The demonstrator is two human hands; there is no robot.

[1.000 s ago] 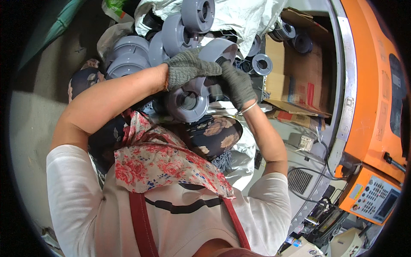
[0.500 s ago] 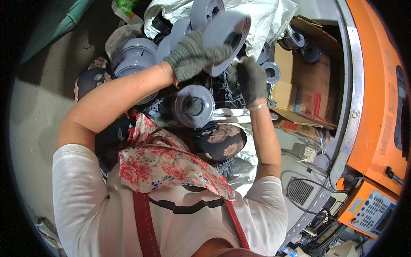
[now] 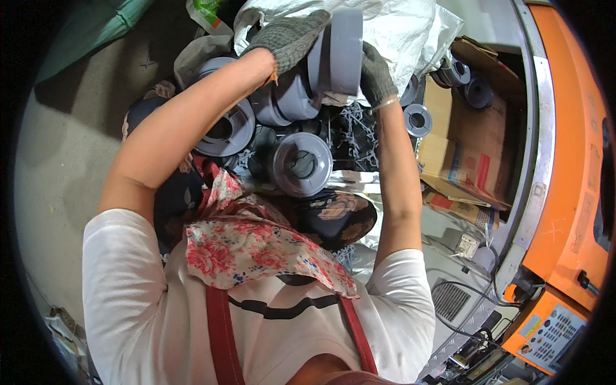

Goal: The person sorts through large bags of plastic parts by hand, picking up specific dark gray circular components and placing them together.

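Far in front of me, a grey plastic spool [image 3: 346, 51] is held up on its edge between my two hands. My left hand [image 3: 289, 42], in a grey knitted glove, is closed over its upper left side. On the right, my right hand [image 3: 375, 74], gloved alike, grips its rim, with the fingertips partly hidden behind it. Just below lie more grey spools [image 3: 296, 96], partly covered by my left arm. Closer to my lap, another spool [image 3: 302, 165] shows its round face and dark centre hole. Thin grey plastic sprues [image 3: 356, 125] lie tangled on something black.
A white woven sack [image 3: 410, 32] spreads behind my hands. To the right stands an open cardboard box [image 3: 471, 128] with grey spools [image 3: 479, 92] in it, and a small flanged ring [image 3: 418, 120] by its edge. An orange machine [image 3: 564, 192] with a control panel [image 3: 552, 337] borders the right side.
The held spool has gone from tilted to nearly edge-on and moved farther from me. My right hand has risen from beside the sprues to the spool's rim. The left hand has moved up too.
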